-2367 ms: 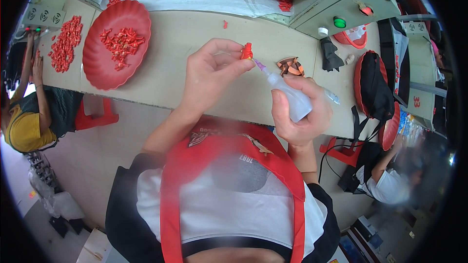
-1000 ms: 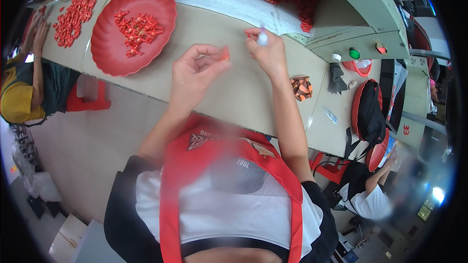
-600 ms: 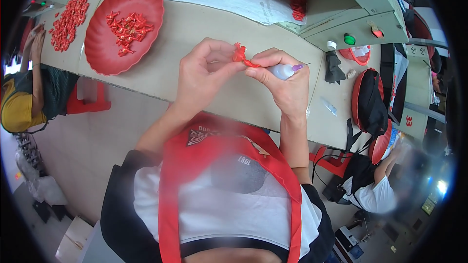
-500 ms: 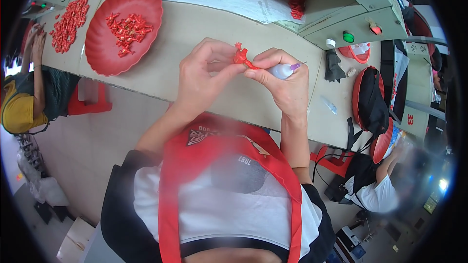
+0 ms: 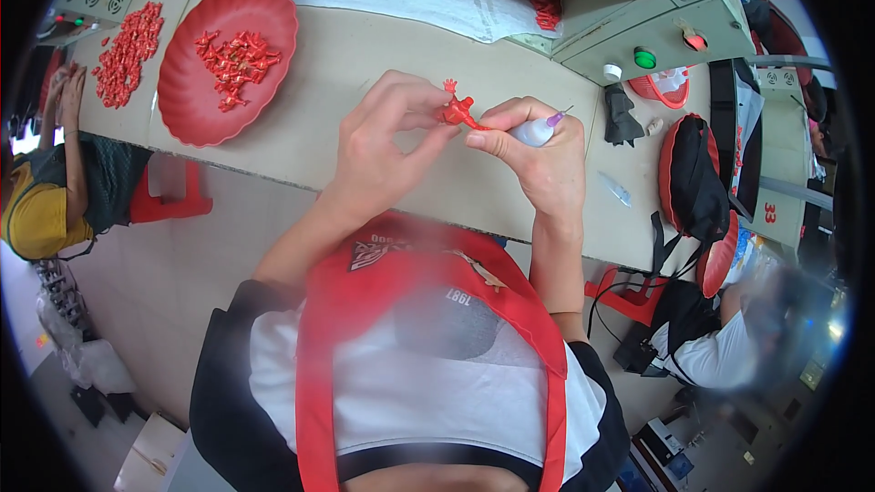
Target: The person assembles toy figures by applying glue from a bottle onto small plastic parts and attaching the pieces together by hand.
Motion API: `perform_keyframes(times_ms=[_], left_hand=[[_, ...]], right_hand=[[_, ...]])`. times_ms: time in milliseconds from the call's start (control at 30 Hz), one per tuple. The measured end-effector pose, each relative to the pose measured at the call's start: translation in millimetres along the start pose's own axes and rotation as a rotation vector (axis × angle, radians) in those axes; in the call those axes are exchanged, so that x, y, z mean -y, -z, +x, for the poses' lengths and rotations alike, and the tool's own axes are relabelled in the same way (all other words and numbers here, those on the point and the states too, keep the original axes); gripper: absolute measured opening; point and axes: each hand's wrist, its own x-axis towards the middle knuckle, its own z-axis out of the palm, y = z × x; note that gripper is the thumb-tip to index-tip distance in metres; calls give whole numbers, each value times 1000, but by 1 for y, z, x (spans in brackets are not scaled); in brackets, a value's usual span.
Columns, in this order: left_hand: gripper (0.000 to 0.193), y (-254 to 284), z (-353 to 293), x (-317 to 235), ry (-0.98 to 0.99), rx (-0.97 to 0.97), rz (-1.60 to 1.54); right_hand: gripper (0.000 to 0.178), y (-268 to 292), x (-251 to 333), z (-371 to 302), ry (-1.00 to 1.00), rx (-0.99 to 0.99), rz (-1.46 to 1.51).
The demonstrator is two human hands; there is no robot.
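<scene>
A small glossy red figurine (image 5: 459,111) with a raised, hand-like end is held between my two hands over the worktable. My left hand (image 5: 381,141) closes thumb and fingers on its left side. My right hand (image 5: 554,164) pinches its lower right end between thumb and forefinger. Tucked in that same hand lies a small whitish squeeze bottle (image 5: 532,133) with a purple needle tip, which points up and right, away from the figurine. Left of my hands, a red scalloped plate (image 5: 196,114) carries a pile of similar red pieces (image 5: 239,59).
More red pieces (image 5: 130,55) lie at the far left, near a co-worker in yellow (image 5: 46,210). White sheeting (image 5: 410,14) with red pieces lines the shelf ahead. A black bag (image 5: 697,182), dark cloth (image 5: 622,118) and red basket (image 5: 663,96) sit at the right.
Both hands stay on the figurine, which has turned slightly and shifted a little right. My right hand has moved slightly right with the bottle.
</scene>
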Motion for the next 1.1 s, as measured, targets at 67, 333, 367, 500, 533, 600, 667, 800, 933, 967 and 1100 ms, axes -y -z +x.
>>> perform_keyframes(times_ms=[67, 333, 367, 500, 533, 600, 667, 800, 933, 967, 1100], left_hand=[[29, 0, 0, 0, -3, -1, 7], [29, -4, -3, 3, 22, 12, 18], [29, -5, -3, 4, 22, 12, 19], [29, -8, -4, 6, 51, -18, -36], [29, -9, -4, 6, 47, -24, -30], [30, -9, -4, 7, 41, -27, -37], [31, -9, -5, 7, 34, -31, -42], [33, -8, -3, 2, 68, -34, -6], [32, -10, -3, 2, 39, -37, 8], [32, -10, -3, 3, 39, -37, 7], [31, -12, -4, 4, 37, -49, 4]], right_hand=[[14, -1, -2, 0, 18, -18, -32], [15, 0, -5, 3, 176, -5, -147], [15, 1, -6, 4, 136, 1, -124], [17, 6, -10, 7, 104, 42, -99], [18, 6, -11, 8, 86, 58, -85], [18, 7, -12, 10, 67, 74, -71], [19, 8, -12, 10, 55, 91, -40], [19, 9, -11, 11, 59, 94, -37], [19, 10, -12, 12, 46, 98, -50], [19, 10, -13, 12, 46, 98, -47], [19, 9, -13, 11, 43, 85, -44]])
